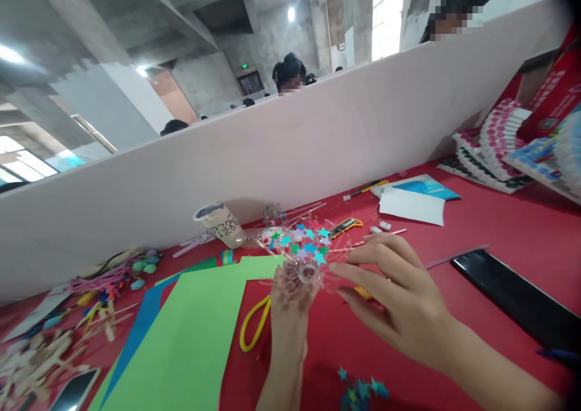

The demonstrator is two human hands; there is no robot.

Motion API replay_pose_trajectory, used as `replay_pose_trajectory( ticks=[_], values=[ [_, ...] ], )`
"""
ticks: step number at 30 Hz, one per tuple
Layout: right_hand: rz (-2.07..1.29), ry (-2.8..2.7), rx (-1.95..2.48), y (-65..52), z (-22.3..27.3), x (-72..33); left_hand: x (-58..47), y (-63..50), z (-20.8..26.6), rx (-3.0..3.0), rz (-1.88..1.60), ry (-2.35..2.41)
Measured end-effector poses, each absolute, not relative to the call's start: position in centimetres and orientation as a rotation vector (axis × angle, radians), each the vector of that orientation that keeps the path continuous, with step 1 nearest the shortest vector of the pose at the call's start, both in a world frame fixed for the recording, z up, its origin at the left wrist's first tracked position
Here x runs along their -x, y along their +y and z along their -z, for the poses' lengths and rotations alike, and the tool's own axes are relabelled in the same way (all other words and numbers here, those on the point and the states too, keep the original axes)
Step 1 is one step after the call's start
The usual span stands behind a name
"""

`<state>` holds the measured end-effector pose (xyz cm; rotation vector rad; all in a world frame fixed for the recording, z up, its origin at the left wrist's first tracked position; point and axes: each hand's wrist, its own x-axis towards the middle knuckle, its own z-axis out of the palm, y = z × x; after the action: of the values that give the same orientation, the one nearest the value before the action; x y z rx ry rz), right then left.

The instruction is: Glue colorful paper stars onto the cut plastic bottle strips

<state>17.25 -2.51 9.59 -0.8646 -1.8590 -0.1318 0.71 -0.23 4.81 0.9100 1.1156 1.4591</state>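
My left hand [290, 293] is in the middle of the view, closed around the neck end of a clear plastic bottle piece [308, 272]. Its fingers are partly blurred behind the see-through plastic. Teal, green and lilac star stickers [310, 247] cover the far side of the piece. Just to the right, my right hand [403, 293] hovers with its fingers apart and nothing visible between them; the fingertips are close to the plastic. Below, a small heap of loose stars [363, 391] lies on the red tabletop [327, 344]. A yellow loop handle [254, 326] shows left of my left wrist.
Green paper sheets [200, 320] lie to the left, near wooden sticks [40, 362] and pipe cleaners [100, 281]. A marked cup [220, 223] leans by the white partition [254, 157]. A yellow cutter [347, 226] lies behind, a black phone [521, 296] right. People sit beyond the partition.
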Motion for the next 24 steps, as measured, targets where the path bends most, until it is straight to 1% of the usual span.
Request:
replay_pose_trajectory(
  ticks=[10,15,18,24],
  values=[
    [0.195,-1.956,0.913,-2.4,-9.2,-17.0,-0.6,0.5,-4.6,-0.91,-1.447,1.103],
    [0.117,-1.96,0.881,-2.6,-9.5,-17.2,-0.8,0.7,-4.2,-0.832,-1.479,1.048],
    [-0.037,-1.932,0.867,-2.8,-9.9,-17.6,-0.8,0.6,-4.0,-0.809,-1.496,1.072],
    [-0.698,-1.924,0.797,-3.2,-10.4,-17.9,-0.2,0.2,-3.4,-0.826,-1.553,1.006]
  ],
)
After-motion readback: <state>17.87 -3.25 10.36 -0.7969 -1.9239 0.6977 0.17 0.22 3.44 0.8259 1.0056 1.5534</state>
